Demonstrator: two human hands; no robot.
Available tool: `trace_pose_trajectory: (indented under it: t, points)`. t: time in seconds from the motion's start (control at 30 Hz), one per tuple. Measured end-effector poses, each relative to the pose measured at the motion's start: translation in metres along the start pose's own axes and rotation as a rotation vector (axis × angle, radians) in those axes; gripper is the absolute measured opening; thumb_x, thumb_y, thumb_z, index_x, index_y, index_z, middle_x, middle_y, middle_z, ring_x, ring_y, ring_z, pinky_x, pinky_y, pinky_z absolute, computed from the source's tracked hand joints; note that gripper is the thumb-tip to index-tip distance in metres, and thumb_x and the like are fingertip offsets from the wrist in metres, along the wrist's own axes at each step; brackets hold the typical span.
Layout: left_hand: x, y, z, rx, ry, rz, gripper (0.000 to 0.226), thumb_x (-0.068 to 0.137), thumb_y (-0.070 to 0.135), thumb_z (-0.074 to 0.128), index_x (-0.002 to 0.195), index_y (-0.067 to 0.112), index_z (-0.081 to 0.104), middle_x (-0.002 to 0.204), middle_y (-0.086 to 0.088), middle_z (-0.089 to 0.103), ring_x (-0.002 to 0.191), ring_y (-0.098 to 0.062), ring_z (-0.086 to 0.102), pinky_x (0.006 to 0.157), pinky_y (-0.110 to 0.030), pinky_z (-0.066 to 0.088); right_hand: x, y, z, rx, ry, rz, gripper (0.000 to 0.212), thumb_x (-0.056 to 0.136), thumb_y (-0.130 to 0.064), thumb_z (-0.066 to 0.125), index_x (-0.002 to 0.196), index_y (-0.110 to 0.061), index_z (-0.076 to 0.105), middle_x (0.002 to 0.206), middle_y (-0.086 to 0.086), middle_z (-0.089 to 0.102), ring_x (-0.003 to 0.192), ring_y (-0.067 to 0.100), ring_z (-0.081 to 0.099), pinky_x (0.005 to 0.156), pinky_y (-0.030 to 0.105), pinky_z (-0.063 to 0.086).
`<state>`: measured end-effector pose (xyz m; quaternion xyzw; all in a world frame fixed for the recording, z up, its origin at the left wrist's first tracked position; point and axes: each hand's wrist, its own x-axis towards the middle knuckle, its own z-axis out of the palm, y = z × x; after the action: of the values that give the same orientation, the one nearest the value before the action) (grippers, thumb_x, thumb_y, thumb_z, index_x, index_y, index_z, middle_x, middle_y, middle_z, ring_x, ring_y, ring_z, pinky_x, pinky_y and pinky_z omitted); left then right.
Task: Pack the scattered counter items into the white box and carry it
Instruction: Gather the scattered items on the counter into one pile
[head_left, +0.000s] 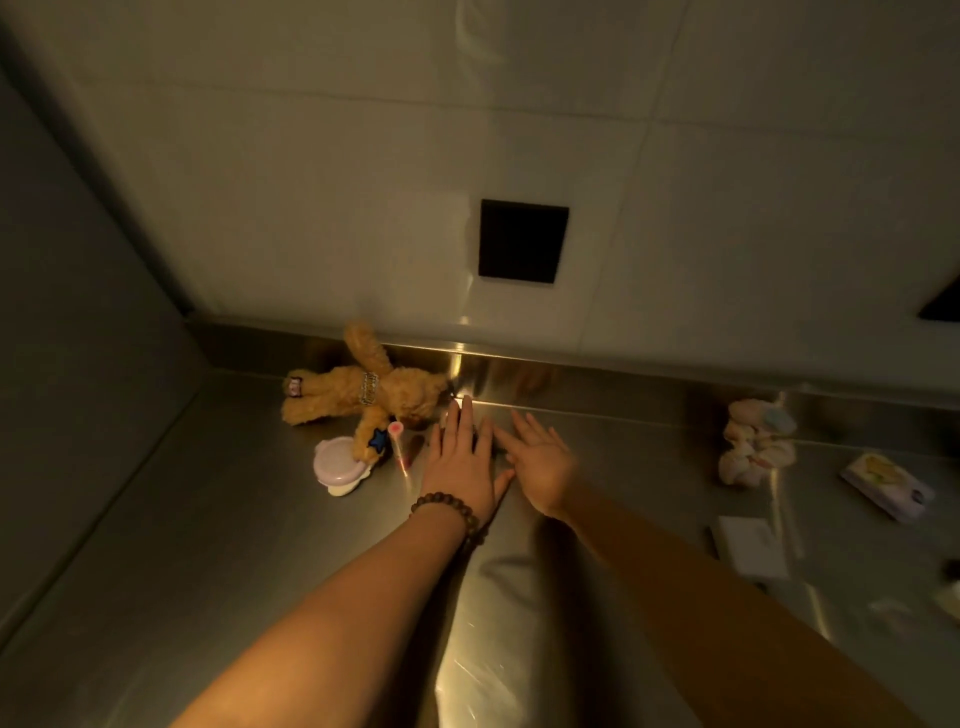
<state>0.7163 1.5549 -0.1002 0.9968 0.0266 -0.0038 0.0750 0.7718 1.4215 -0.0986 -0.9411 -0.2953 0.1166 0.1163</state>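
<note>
Two bare arms reach out over a shiny steel counter (234, 545). The left hand (460, 462) lies flat with its back up and its fingers straight. It has hold of nothing. A brown bead bracelet (447, 512) sits on its wrist. The right hand (540, 457) is just beside the left hand, palm partly up, fingers spread and straight. It has hold of nothing too. The two hands touch near the thumbs.

Let us use the teddy bear (358, 395) as our marker. It is a fluffy tan toy lying by the back edge of the counter, with a shiny band round its middle and a blue star (378, 439) on one leg. The left hand is just to the right of the bear. A small round tub with a pale purple lid (337, 462) touches the bear's leg at the near side. A thin pink tube (399, 447) lies between the tub and the left hand.

Far to the right of the bear is a soft pink and white bundle (756, 444). Past that is a flat pale purple pack (885, 486). Nearer than those lies a white card (748, 545).

A black square (522, 241) is on the white tiled wall above the hands.

The white box cannot be seen.
</note>
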Motion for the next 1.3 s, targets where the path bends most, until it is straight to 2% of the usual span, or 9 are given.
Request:
trace_pose_trajectory:
  t: [0.17,0.37,0.53,0.67,0.77,0.87,1.0,1.13,1.3]
  points:
    - [-0.020,0.052,-0.006,-0.123,0.015,0.176,0.068,0.094,0.051,0.030,0.149,0.016,0.011,0.158,-0.009,0.000,0.144,-0.021,-0.010,0.115,-0.041,-0.004,-0.081,0.024,-0.013,0.073,0.147,0.113,0.054,0.100,-0.024,0.036,0.150,-0.025,0.017,0.160,0.010,0.009,0.148,0.025,0.006,0.118,0.039,0.007]
    - [-0.063,0.139,-0.006,-0.295,-0.216,0.457,0.059,0.095,0.040,0.042,0.144,0.013,0.027,0.154,-0.010,0.023,0.143,-0.022,0.013,0.116,-0.039,0.011,-0.220,0.050,-0.014,0.142,0.245,0.426,0.053,0.098,-0.029,0.042,0.149,-0.025,0.025,0.159,0.008,0.015,0.145,0.027,0.017,0.118,0.047,0.015]
    - [-0.095,0.183,0.008,-0.246,-0.327,0.662,0.079,0.085,0.048,0.054,0.149,0.022,0.015,0.157,-0.003,0.009,0.144,-0.023,0.001,0.115,-0.047,0.006,-0.333,0.061,0.000,0.102,0.324,0.616,0.057,0.097,-0.031,0.047,0.148,-0.020,0.027,0.158,0.015,0.015,0.146,0.031,0.013,0.118,0.045,0.017]
    - [-0.102,0.199,0.022,-0.079,-0.394,0.674,0.087,0.084,0.054,0.052,0.150,0.025,0.004,0.158,-0.004,-0.004,0.144,-0.027,-0.008,0.115,-0.044,0.002,-0.402,0.062,0.015,-0.063,0.319,0.849,0.061,0.094,-0.046,0.045,0.149,-0.028,0.024,0.160,0.010,0.007,0.148,0.031,-0.001,0.118,0.048,-0.003]
    - [-0.106,0.207,0.029,-0.079,-0.336,0.662,0.077,0.088,0.051,0.048,0.149,0.022,0.011,0.158,-0.007,0.003,0.144,-0.030,-0.002,0.117,-0.040,0.005,-0.440,0.059,0.024,-0.042,0.321,0.982,0.069,0.093,-0.057,0.036,0.150,-0.035,0.006,0.160,0.002,-0.009,0.146,0.026,-0.013,0.116,0.051,-0.003]
    - [-0.115,0.213,0.032,-0.058,-0.290,0.723,0.062,0.092,0.036,0.047,0.147,0.024,0.022,0.155,-0.007,0.017,0.142,-0.030,0.008,0.115,-0.041,0.017,-0.469,0.056,0.029,0.032,0.364,1.114,0.076,0.091,-0.061,0.038,0.150,-0.036,-0.002,0.160,0.003,-0.008,0.147,0.027,-0.008,0.115,0.052,0.001]
    - [-0.129,0.222,0.030,-0.067,-0.218,0.740,0.049,0.091,0.025,0.048,0.138,0.029,0.038,0.144,-0.001,0.033,0.129,-0.029,0.023,0.099,-0.042,0.034,-0.497,0.062,0.032,0.094,0.308,1.217,0.072,0.092,-0.054,0.045,0.151,-0.030,0.012,0.160,0.010,-0.005,0.146,0.033,-0.004,0.117,0.052,0.008]
    - [-0.137,0.229,0.027,-0.034,-0.152,0.726,0.038,0.089,0.023,0.049,0.126,0.030,0.047,0.132,0.001,0.041,0.117,-0.026,0.030,0.087,-0.041,0.031,-0.508,0.069,0.037,0.129,0.325,1.230,0.060,0.097,-0.043,0.041,0.150,-0.030,0.016,0.160,0.011,0.003,0.144,0.035,0.011,0.117,0.050,0.018]
    - [-0.141,0.227,0.023,-0.046,-0.125,0.667,0.036,0.084,0.037,0.058,0.117,0.024,0.050,0.121,-0.001,0.048,0.117,-0.023,0.040,0.101,-0.049,0.024,-0.508,0.071,0.034,0.106,0.379,1.193,0.060,0.093,-0.041,0.051,0.146,-0.026,0.027,0.149,0.007,0.032,0.133,0.029,0.032,0.107,0.044,0.032]
